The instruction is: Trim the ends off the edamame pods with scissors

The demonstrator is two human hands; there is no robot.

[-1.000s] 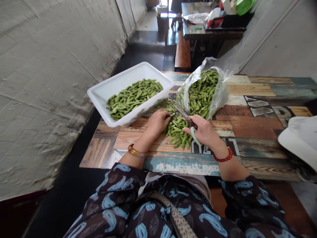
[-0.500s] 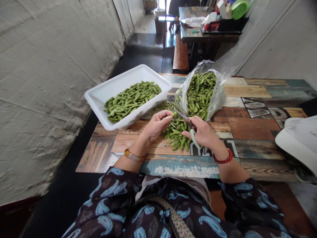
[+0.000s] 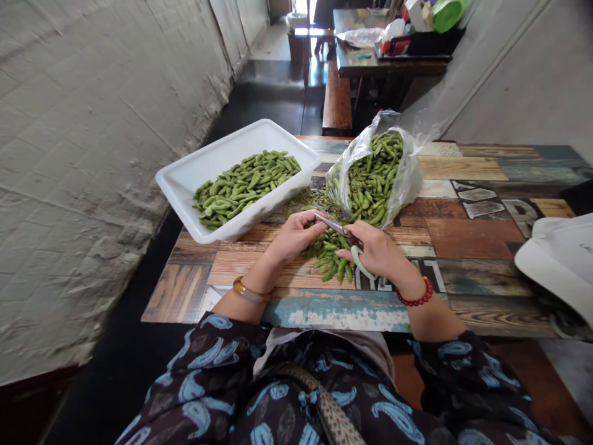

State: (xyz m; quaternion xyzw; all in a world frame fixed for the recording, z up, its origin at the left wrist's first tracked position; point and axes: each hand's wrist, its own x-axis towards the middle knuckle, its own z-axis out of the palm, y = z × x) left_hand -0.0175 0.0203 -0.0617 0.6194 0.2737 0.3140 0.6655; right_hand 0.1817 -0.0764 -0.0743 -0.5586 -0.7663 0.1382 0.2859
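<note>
My left hand [image 3: 296, 236] is closed in a pinch on an edamame pod, now mostly hidden by the fingers and blades. In my right hand [image 3: 377, 248] is a pair of scissors [image 3: 332, 224] with pale green handles. Their blades point left and lie against the left fingertips. Beneath both hands, a small pile of edamame pods [image 3: 331, 266] rests on the table. Just beyond, a clear plastic bag [image 3: 411, 182] lies on its side, its mouth toward me, full of pods. Farther left stands a white plastic tub [image 3: 208, 151] holding many loose pods.
Small green trimmings [image 3: 315, 198] lie between tub and bag. The patchwork wood-print table [image 3: 472, 241] extends to the right, where a white cap [image 3: 556, 259] sits. A rough wall [image 3: 92, 123] runs along the left. Behind are a bench [image 3: 337, 102] and a cluttered table [image 3: 356, 62].
The scissor blades have shifted left, from the pod's exposed tip to against my left fingertips. The pod, visible earlier, is now largely covered. Both hands have moved only slightly.
</note>
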